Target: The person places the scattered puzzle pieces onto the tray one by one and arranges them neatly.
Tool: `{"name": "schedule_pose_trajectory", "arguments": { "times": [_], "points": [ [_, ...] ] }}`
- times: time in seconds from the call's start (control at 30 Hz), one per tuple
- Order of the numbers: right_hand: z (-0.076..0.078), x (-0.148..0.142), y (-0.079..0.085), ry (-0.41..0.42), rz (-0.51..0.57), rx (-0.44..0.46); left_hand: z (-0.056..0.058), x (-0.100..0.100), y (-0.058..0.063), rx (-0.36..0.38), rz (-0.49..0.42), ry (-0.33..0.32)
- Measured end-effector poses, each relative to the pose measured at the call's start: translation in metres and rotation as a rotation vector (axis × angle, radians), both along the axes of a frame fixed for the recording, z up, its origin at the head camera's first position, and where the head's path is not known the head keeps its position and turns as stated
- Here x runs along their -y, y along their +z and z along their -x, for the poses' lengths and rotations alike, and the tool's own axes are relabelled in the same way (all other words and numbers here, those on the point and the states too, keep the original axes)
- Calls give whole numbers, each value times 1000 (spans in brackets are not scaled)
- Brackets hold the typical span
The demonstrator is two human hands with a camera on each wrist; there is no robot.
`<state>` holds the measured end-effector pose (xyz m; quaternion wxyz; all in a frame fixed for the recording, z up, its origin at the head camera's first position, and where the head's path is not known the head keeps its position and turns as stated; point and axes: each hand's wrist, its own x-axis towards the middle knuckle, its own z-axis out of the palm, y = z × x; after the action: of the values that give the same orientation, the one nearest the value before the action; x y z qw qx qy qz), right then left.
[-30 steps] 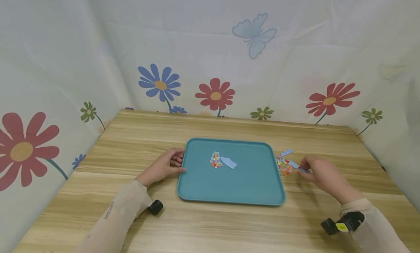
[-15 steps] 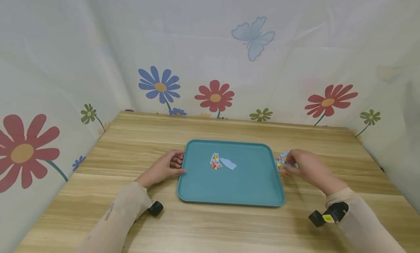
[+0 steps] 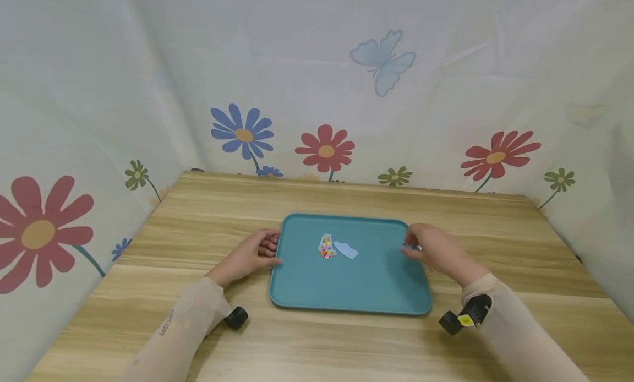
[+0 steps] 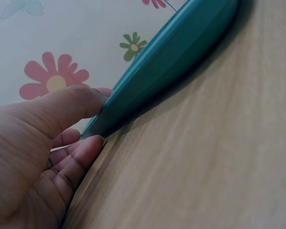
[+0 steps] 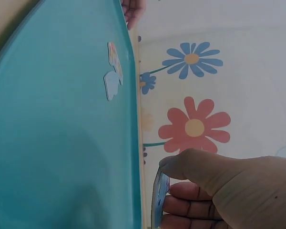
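R hand (image 3: 436, 252) is pinching a small flat piece (image 5: 160, 200) btwn thumb & fingers, hovering over R end of tray (image 3: 346, 288). Flowered sheet (image 3: 277, 57) is hanging behind, w/ wood-look table (image 3: 297, 349) standing in front of it. Tray, teal & rimmed, is lying flat approx. mid-table. L hand (image 3: 247, 258) is gripping its L edge, thumb resting on rim, other fingers curling at outer side. Black strap (image 3: 479, 307) w/ yellow tag is circling R wrist. Pale blue piece (image 3: 345, 250) & multicolored piece (image 3: 326, 246) are lying side by side on tray, L of ctr, nearer far edge; can't tell if touching.
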<state>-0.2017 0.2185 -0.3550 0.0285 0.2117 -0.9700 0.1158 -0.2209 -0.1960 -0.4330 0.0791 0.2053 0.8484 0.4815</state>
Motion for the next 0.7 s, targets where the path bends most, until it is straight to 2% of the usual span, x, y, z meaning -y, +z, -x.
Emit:
{"name": "schedule_pose_trajectory", "arguments": {
  "times": [0.7],
  "points": [
    [17,39,-9,71,45,-14,-1,0,0,5,3,5]
  ]
}}
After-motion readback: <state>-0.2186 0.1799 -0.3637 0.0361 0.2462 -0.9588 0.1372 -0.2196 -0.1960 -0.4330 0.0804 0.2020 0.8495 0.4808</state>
